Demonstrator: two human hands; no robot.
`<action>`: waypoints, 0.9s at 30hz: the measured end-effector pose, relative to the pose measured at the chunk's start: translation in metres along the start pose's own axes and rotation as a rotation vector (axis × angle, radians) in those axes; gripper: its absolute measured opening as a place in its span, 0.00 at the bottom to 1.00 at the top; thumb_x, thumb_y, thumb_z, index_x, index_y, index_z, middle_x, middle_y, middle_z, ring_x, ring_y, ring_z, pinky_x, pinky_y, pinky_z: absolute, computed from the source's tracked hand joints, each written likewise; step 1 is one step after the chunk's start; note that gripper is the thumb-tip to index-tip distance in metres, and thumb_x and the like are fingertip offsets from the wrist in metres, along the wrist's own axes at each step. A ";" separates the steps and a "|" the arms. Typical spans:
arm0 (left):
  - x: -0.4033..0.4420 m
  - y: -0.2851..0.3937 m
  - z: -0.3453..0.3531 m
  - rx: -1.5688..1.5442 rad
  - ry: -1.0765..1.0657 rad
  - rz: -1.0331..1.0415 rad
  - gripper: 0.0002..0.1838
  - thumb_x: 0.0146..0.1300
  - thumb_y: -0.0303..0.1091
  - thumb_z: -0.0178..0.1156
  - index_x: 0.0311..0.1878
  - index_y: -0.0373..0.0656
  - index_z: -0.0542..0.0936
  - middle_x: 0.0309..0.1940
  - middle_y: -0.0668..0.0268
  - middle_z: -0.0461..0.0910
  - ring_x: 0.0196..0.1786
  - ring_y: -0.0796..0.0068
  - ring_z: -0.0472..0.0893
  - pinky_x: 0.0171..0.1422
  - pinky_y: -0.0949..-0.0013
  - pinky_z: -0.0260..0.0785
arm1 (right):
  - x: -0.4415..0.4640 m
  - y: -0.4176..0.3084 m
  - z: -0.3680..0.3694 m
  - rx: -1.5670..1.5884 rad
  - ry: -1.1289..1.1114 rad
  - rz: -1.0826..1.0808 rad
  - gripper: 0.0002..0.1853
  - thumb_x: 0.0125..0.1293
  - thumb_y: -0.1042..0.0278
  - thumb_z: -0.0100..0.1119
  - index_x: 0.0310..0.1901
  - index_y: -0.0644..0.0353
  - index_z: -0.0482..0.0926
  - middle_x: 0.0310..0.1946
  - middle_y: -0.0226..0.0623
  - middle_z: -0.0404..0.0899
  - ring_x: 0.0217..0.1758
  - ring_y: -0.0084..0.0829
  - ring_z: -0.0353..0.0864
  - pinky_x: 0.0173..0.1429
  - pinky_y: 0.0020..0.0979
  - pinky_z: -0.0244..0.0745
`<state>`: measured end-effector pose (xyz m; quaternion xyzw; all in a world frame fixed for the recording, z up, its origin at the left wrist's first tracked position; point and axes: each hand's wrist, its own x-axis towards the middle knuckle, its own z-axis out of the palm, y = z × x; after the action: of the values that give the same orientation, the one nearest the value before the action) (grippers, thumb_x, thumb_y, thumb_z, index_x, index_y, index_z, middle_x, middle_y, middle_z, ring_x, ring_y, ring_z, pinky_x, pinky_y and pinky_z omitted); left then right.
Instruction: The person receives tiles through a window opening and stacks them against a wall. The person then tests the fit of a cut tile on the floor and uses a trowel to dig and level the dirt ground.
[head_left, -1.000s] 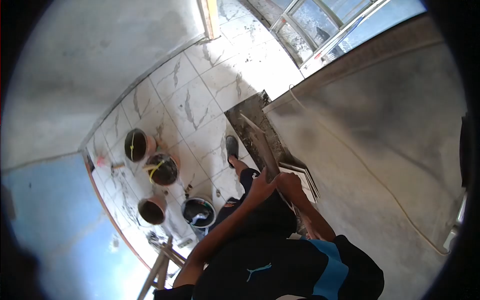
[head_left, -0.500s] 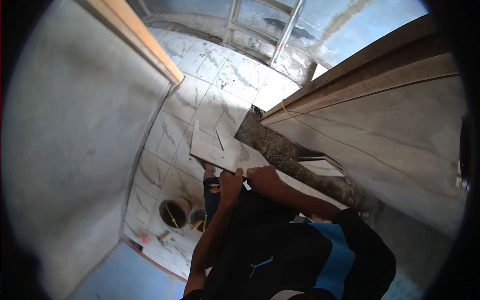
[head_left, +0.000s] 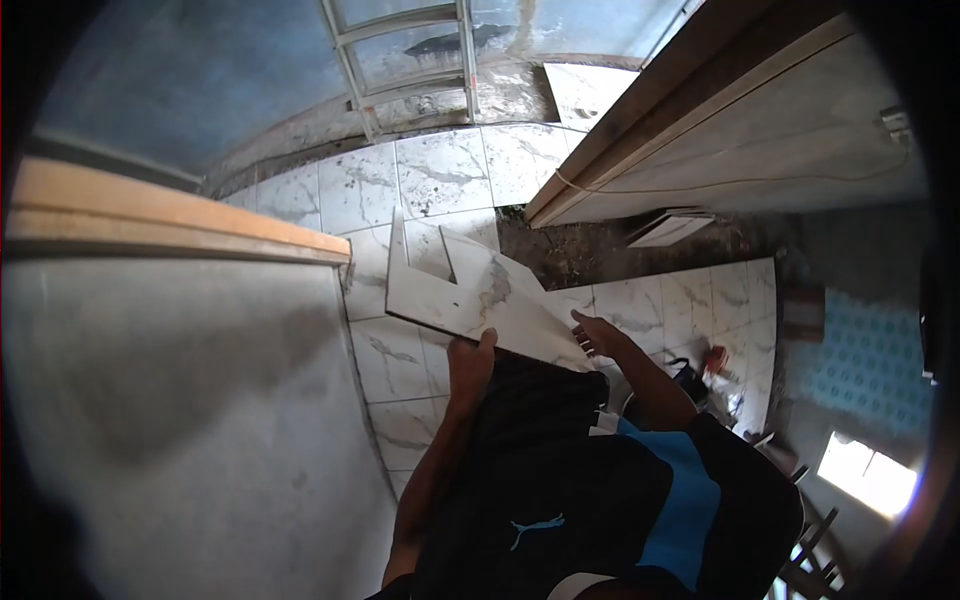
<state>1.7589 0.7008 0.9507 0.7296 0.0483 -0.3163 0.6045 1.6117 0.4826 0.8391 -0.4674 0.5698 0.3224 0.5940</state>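
A white marble-patterned floor tile (head_left: 470,295) with a notch cut into its far side is held up in front of my body. My left hand (head_left: 472,365) grips its near edge, thumb on top and fingers hidden beneath. By the tile's right end is my right hand (head_left: 600,337), its thumb raised and fingers apart. I cannot tell whether those fingers touch the tile.
Laid marble-patterned tiles (head_left: 440,165) cover much of the floor. Bare rough ground (head_left: 570,245) lies beside the right wall, with tile pieces (head_left: 668,229) leaning there. A ladder (head_left: 468,60) stands ahead. An orange wooden frame (head_left: 200,222) juts from the left wall.
My view has swung to the right, and the buckets have left it. My right hand has let go of the near edge and moved to the tile's right end. The left hand keeps its grip.
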 end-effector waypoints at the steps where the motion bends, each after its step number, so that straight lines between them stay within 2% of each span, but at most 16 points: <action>1: 0.009 0.006 -0.007 0.075 -0.061 -0.016 0.14 0.52 0.30 0.54 0.37 0.28 0.75 0.31 0.59 0.78 0.33 0.72 0.78 0.37 0.72 0.69 | 0.009 0.002 0.012 0.034 -0.059 0.000 0.35 0.59 0.39 0.42 0.49 0.71 0.68 0.44 0.52 0.72 0.51 0.47 0.70 0.49 0.44 0.66; 2: 0.020 0.011 -0.012 0.097 -0.080 -0.007 0.14 0.52 0.30 0.54 0.37 0.28 0.75 0.31 0.59 0.78 0.33 0.72 0.78 0.37 0.72 0.69 | 0.011 0.004 0.027 0.084 -0.007 0.024 0.29 0.61 0.42 0.42 0.47 0.66 0.71 0.38 0.42 0.75 0.39 0.38 0.74 0.45 0.40 0.69; 5: 0.054 0.024 -0.022 0.369 -0.211 0.093 0.14 0.53 0.32 0.53 0.37 0.28 0.75 0.28 0.60 0.78 0.32 0.74 0.78 0.35 0.73 0.69 | 0.018 0.007 0.073 0.372 -0.016 -0.118 0.27 0.63 0.48 0.41 0.48 0.67 0.70 0.40 0.45 0.75 0.39 0.37 0.76 0.43 0.40 0.72; 7: 0.079 0.026 -0.027 0.318 -0.358 -0.100 0.14 0.54 0.33 0.52 0.35 0.29 0.74 0.24 0.60 0.76 0.29 0.75 0.77 0.33 0.72 0.67 | 0.034 0.013 0.096 0.616 -0.001 -0.038 0.24 0.64 0.50 0.38 0.46 0.65 0.72 0.38 0.43 0.76 0.34 0.34 0.77 0.41 0.38 0.73; 8: 0.090 0.029 -0.031 0.344 -0.387 0.029 0.14 0.54 0.35 0.52 0.33 0.29 0.74 0.22 0.61 0.75 0.24 0.76 0.74 0.30 0.71 0.65 | 0.036 0.012 0.109 0.638 0.088 -0.005 0.25 0.64 0.49 0.38 0.46 0.66 0.72 0.38 0.44 0.76 0.35 0.35 0.77 0.41 0.38 0.73; 11: 0.125 0.051 -0.045 0.450 -0.513 0.064 0.14 0.55 0.35 0.53 0.31 0.30 0.73 0.22 0.62 0.74 0.21 0.76 0.71 0.27 0.70 0.64 | 0.043 0.002 0.145 0.669 0.270 0.088 0.30 0.63 0.45 0.37 0.46 0.69 0.70 0.39 0.48 0.75 0.37 0.38 0.77 0.42 0.38 0.72; 15: 0.157 0.069 -0.070 0.552 -0.672 -0.076 0.14 0.57 0.37 0.53 0.35 0.32 0.74 0.25 0.62 0.75 0.29 0.73 0.74 0.36 0.70 0.66 | 0.040 -0.010 0.172 0.554 0.463 0.171 0.34 0.62 0.41 0.36 0.47 0.72 0.69 0.39 0.53 0.74 0.40 0.41 0.76 0.45 0.40 0.69; 16: 0.166 0.078 -0.079 0.493 -0.837 -0.026 0.20 0.58 0.42 0.53 0.46 0.35 0.72 0.36 0.59 0.76 0.40 0.67 0.76 0.47 0.64 0.67 | 0.033 -0.012 0.177 0.506 0.500 0.159 0.35 0.62 0.41 0.36 0.47 0.73 0.70 0.39 0.54 0.74 0.41 0.42 0.76 0.47 0.40 0.68; 17: 0.171 0.083 -0.089 0.500 -0.856 -0.028 0.20 0.58 0.42 0.53 0.46 0.35 0.72 0.36 0.59 0.76 0.40 0.67 0.76 0.47 0.64 0.67 | 0.027 -0.023 0.176 0.457 0.540 0.136 0.35 0.62 0.41 0.36 0.46 0.74 0.70 0.39 0.56 0.74 0.41 0.42 0.75 0.48 0.39 0.67; 19: 0.186 0.089 -0.108 -0.231 -0.736 -0.455 0.33 0.57 0.56 0.51 0.56 0.38 0.65 0.52 0.54 0.70 0.51 0.60 0.72 0.52 0.58 0.66 | -0.001 -0.048 0.173 0.517 0.627 0.147 0.35 0.62 0.40 0.35 0.43 0.74 0.71 0.37 0.56 0.75 0.41 0.41 0.76 0.47 0.39 0.67; 21: 0.219 0.131 -0.114 -0.589 -0.724 -0.688 0.44 0.53 0.70 0.39 0.63 0.42 0.54 0.59 0.56 0.62 0.57 0.54 0.66 0.56 0.48 0.62 | -0.008 -0.052 0.182 0.573 0.706 0.186 0.36 0.62 0.40 0.35 0.40 0.74 0.73 0.35 0.56 0.75 0.40 0.41 0.76 0.46 0.38 0.66; 22: 0.246 0.133 -0.121 -0.442 -0.726 -0.715 0.49 0.50 0.75 0.30 0.63 0.42 0.55 0.58 0.55 0.62 0.58 0.54 0.66 0.57 0.48 0.61 | -0.004 -0.045 0.182 0.587 0.720 0.176 0.35 0.62 0.40 0.35 0.38 0.74 0.74 0.33 0.55 0.76 0.39 0.40 0.76 0.45 0.38 0.66; 23: 0.269 0.122 -0.124 -0.482 -0.640 -0.827 0.48 0.51 0.74 0.31 0.63 0.43 0.58 0.58 0.56 0.63 0.58 0.55 0.66 0.56 0.49 0.62 | 0.001 -0.040 0.182 0.594 0.732 0.163 0.35 0.62 0.40 0.35 0.36 0.74 0.74 0.31 0.54 0.76 0.38 0.40 0.76 0.44 0.39 0.65; 25: 0.316 0.116 -0.128 -0.152 -0.709 -0.860 0.48 0.51 0.75 0.30 0.61 0.40 0.61 0.56 0.55 0.65 0.58 0.57 0.67 0.57 0.52 0.61 | 0.015 -0.039 0.195 0.646 0.767 0.133 0.35 0.62 0.40 0.35 0.34 0.74 0.74 0.29 0.53 0.76 0.36 0.40 0.75 0.43 0.39 0.65; 26: 0.347 0.111 -0.129 -0.135 -0.722 -0.876 0.48 0.51 0.75 0.30 0.61 0.40 0.61 0.56 0.55 0.65 0.58 0.57 0.67 0.57 0.52 0.61 | 0.022 -0.040 0.206 0.688 0.793 0.092 0.34 0.62 0.41 0.35 0.33 0.73 0.74 0.27 0.52 0.75 0.35 0.40 0.75 0.42 0.39 0.64; 27: 0.379 0.105 -0.130 -0.075 -0.862 -0.953 0.47 0.52 0.73 0.32 0.59 0.37 0.62 0.55 0.55 0.68 0.56 0.57 0.68 0.56 0.56 0.63 | 0.030 -0.039 0.221 0.704 0.797 0.118 0.34 0.62 0.41 0.35 0.33 0.73 0.74 0.27 0.52 0.75 0.35 0.40 0.75 0.42 0.39 0.64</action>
<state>2.1602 0.6740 0.8519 0.4139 0.1309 -0.8130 0.3880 1.7349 0.6684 0.7975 -0.2931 0.8503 -0.0581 0.4332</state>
